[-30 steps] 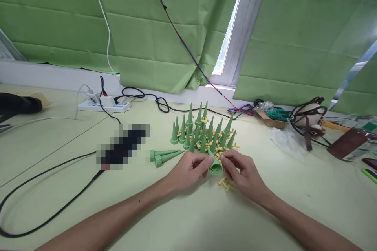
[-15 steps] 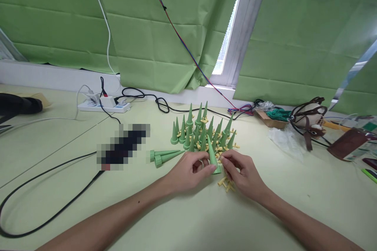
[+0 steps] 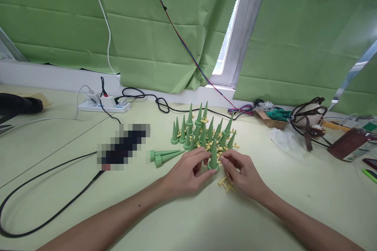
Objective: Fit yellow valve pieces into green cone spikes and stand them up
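Observation:
My left hand (image 3: 190,170) grips a green plastic watering spike (image 3: 213,156) near its base. The spike stands almost upright, point up. Close against its right side, my right hand (image 3: 240,170) has thumb and forefinger pinched on a small yellow valve piece (image 3: 219,159), mostly hidden by the fingers. Below that hand a few loose yellow T-shaped valve pieces (image 3: 226,184) lie on the table. Behind my hands stands a cluster of green spikes (image 3: 188,127), many with yellow pieces at their sides. Two more spikes (image 3: 166,157) lie flat to the left.
A pixelated dark object (image 3: 123,147) with a black cable lies at the left. Further back are a white power strip (image 3: 103,104) and tangled cables. A cardboard box (image 3: 272,119), a clear plastic bag (image 3: 285,141) and a brown case (image 3: 347,144) lie at the right.
The spike in my left hand has gone from leaning left to nearly upright, its base shifting slightly left. My right hand has hardly moved.

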Demonstrator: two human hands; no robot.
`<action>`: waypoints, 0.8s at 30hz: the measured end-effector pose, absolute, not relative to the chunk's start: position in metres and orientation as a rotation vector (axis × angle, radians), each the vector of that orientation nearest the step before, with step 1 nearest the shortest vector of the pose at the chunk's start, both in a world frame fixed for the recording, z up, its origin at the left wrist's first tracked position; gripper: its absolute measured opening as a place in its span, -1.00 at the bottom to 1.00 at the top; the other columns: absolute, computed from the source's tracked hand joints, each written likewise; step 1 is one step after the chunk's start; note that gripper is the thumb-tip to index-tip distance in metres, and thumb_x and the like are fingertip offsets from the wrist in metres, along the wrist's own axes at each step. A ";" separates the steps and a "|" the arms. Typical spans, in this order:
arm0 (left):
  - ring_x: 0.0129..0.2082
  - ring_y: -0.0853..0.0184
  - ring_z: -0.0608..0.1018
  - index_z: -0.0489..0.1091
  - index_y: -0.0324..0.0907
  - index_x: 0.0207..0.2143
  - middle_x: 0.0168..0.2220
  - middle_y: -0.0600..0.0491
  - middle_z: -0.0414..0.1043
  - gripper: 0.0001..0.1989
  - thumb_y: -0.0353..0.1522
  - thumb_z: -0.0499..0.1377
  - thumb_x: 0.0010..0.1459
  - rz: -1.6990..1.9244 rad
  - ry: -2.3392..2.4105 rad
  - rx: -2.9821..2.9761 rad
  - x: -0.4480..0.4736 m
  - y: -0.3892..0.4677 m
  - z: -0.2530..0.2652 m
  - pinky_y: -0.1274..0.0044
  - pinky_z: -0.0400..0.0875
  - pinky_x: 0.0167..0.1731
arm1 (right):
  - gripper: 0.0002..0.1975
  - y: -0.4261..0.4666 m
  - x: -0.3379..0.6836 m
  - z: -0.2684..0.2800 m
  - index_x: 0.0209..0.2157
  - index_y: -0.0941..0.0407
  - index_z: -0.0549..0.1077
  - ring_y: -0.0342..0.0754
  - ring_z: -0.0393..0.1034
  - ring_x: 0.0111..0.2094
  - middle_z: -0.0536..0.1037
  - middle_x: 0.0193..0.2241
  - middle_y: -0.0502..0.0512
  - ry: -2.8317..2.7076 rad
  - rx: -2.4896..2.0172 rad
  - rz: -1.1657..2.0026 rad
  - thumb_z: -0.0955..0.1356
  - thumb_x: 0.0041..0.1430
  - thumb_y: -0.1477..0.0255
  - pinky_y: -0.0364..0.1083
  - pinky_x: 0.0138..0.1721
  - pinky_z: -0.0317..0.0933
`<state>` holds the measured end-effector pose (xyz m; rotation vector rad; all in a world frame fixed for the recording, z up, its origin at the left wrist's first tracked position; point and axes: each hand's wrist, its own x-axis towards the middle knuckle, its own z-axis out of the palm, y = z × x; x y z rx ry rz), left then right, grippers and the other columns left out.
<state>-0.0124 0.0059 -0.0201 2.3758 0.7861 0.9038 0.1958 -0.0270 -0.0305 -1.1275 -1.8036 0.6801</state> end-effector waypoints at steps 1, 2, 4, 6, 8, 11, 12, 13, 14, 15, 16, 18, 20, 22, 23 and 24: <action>-0.49 0.43 0.26 0.33 -0.20 -0.32 -0.44 0.14 0.18 -0.83 -0.28 0.17 0.26 0.909 0.777 2.396 -0.013 0.006 -0.020 0.56 0.13 -0.48 | -0.71 -0.027 0.196 -0.030 -0.38 0.12 0.37 -0.18 0.14 -0.63 0.28 -0.64 -0.10 -1.803 -1.128 0.686 0.23 0.39 0.28 -0.16 -0.55 0.08; -0.48 0.42 0.26 0.36 -0.20 -0.26 -0.42 0.13 0.19 -0.86 -0.29 0.16 0.27 0.911 0.770 2.413 -0.013 0.006 -0.021 0.56 0.13 -0.48 | -0.71 -0.027 0.196 -0.030 -0.38 0.12 0.37 -0.18 0.14 -0.63 0.28 -0.64 -0.10 -1.802 -1.128 0.696 0.23 0.40 0.27 -0.16 -0.55 0.07; -0.48 0.43 0.27 0.40 -0.19 -0.13 -0.38 0.11 0.22 -0.84 -0.32 0.14 0.29 0.912 0.750 2.442 -0.014 0.006 -0.022 0.57 0.15 -0.48 | -0.70 -0.028 0.195 -0.030 -0.37 0.12 0.37 -0.18 0.15 -0.64 0.27 -0.64 -0.10 -1.797 -1.126 0.728 0.23 0.40 0.25 -0.16 -0.56 0.07; -0.49 0.45 0.28 0.40 -0.16 -0.03 -0.33 0.09 0.25 -0.78 -0.34 0.10 0.31 0.904 0.727 2.469 -0.014 0.006 -0.023 0.57 0.18 -0.47 | -0.69 -0.027 0.195 -0.030 -0.36 0.11 0.38 -0.17 0.15 -0.64 0.27 -0.65 -0.11 -1.792 -1.125 0.766 0.23 0.40 0.23 -0.16 -0.57 0.07; -0.48 0.45 0.31 0.41 -0.13 0.01 -0.30 0.07 0.27 -0.75 -0.36 0.07 0.33 0.906 0.704 2.493 -0.014 0.006 -0.024 0.57 0.21 -0.44 | -0.69 -0.027 0.194 -0.031 -0.36 0.11 0.38 -0.17 0.15 -0.65 0.26 -0.66 -0.11 -1.789 -1.122 0.797 0.23 0.40 0.22 -0.15 -0.58 0.07; -0.48 0.45 0.32 0.41 -0.11 0.01 -0.27 0.06 0.29 -0.75 -0.37 0.05 0.33 0.919 0.707 2.487 -0.013 0.005 -0.025 0.57 0.23 -0.43 | -0.68 -0.027 0.193 -0.032 -0.36 0.11 0.38 -0.17 0.14 -0.66 0.26 -0.66 -0.11 -1.776 -1.121 0.812 0.23 0.39 0.20 -0.15 -0.58 0.07; -0.50 0.46 0.30 0.40 -0.10 0.01 -0.27 0.06 0.30 -0.75 -0.37 0.06 0.32 0.920 0.720 2.470 -0.013 0.004 -0.025 0.58 0.22 -0.45 | -0.68 -0.027 0.193 -0.032 -0.36 0.11 0.38 -0.17 0.15 -0.66 0.27 -0.66 -0.11 -1.769 -1.123 0.810 0.24 0.39 0.20 -0.15 -0.58 0.07; -0.52 0.47 0.29 0.39 -0.10 0.01 -0.27 0.07 0.30 -0.76 -0.36 0.06 0.32 0.919 0.738 2.447 -0.013 0.004 -0.025 0.58 0.21 -0.46 | -0.68 -0.027 0.193 -0.032 -0.36 0.12 0.38 -0.17 0.15 -0.65 0.27 -0.65 -0.10 -1.759 -1.125 0.808 0.24 0.39 0.20 -0.15 -0.58 0.08; -0.54 0.48 0.27 0.38 -0.10 0.00 -0.27 0.08 0.30 -0.76 -0.35 0.08 0.32 0.919 0.763 2.417 -0.012 0.004 -0.025 0.58 0.20 -0.47 | -0.68 -0.027 0.193 -0.032 -0.37 0.12 0.37 -0.18 0.16 -0.65 0.27 -0.64 -0.10 -1.746 -1.126 0.805 0.24 0.39 0.20 -0.16 -0.58 0.08; -0.56 0.49 0.26 0.36 -0.11 0.00 -0.28 0.10 0.31 -0.77 -0.34 0.09 0.31 0.922 0.790 2.384 -0.012 0.004 -0.025 0.59 0.19 -0.48 | -0.68 -0.027 0.193 -0.031 -0.37 0.12 0.37 -0.18 0.16 -0.65 0.27 -0.64 -0.10 -1.730 -1.128 0.803 0.25 0.39 0.20 -0.16 -0.58 0.08; -0.57 0.50 0.25 0.34 -0.12 -0.02 -0.30 0.11 0.31 -0.78 -0.32 0.11 0.30 0.926 0.817 2.350 -0.012 0.004 -0.025 0.59 0.19 -0.49 | -0.68 -0.027 0.193 -0.031 -0.38 0.11 0.36 -0.19 0.16 -0.65 0.27 -0.64 -0.11 -1.715 -1.127 0.801 0.25 0.39 0.21 -0.16 -0.58 0.08; -0.59 0.50 0.24 0.30 -0.16 -0.08 -0.35 0.15 0.31 -0.79 -0.28 0.13 0.27 0.928 0.865 2.281 -0.011 0.005 -0.025 0.60 0.17 -0.51 | -0.69 -0.027 0.193 -0.030 -0.38 0.11 0.35 -0.19 0.16 -0.66 0.26 -0.64 -0.12 -1.679 -1.118 0.803 0.25 0.39 0.21 -0.16 -0.59 0.07; -0.59 0.50 0.24 0.30 -0.18 -0.19 -0.42 0.17 0.28 -0.82 -0.25 0.12 0.29 0.919 0.893 2.234 -0.011 0.006 -0.023 0.60 0.14 -0.53 | -0.70 -0.027 0.193 -0.030 -0.38 0.10 0.33 -0.20 0.14 -0.67 0.24 -0.65 -0.13 -1.641 -1.102 0.804 0.26 0.39 0.21 -0.17 -0.61 0.07; -0.56 0.47 0.25 0.32 -0.20 -0.33 -0.50 0.18 0.25 -0.74 -0.22 0.03 0.34 0.905 0.895 2.218 -0.010 0.007 -0.021 0.60 0.12 -0.51 | -0.71 -0.026 0.192 -0.030 -0.37 0.10 0.33 -0.20 0.14 -0.67 0.24 -0.66 -0.14 -1.615 -1.085 0.797 0.26 0.39 0.21 -0.17 -0.61 0.07; -0.55 0.46 0.26 0.34 -0.21 -0.39 -0.53 0.17 0.23 -0.65 -0.20 -0.02 0.37 0.890 0.889 2.210 -0.010 0.007 -0.019 0.59 0.12 -0.49 | -0.71 -0.027 0.192 -0.030 -0.37 0.10 0.33 -0.20 0.14 -0.68 0.25 -0.66 -0.14 -1.607 -1.081 0.791 0.26 0.39 0.22 -0.17 -0.62 0.07; -0.54 0.45 0.27 0.35 -0.22 -0.44 -0.56 0.17 0.22 -0.58 -0.19 -0.07 0.39 0.869 0.880 2.196 -0.010 0.007 -0.019 0.58 0.13 -0.47 | -0.71 -0.027 0.192 -0.029 -0.37 0.10 0.34 -0.20 0.14 -0.68 0.25 -0.66 -0.14 -1.606 -1.081 0.785 0.26 0.39 0.22 -0.17 -0.62 0.07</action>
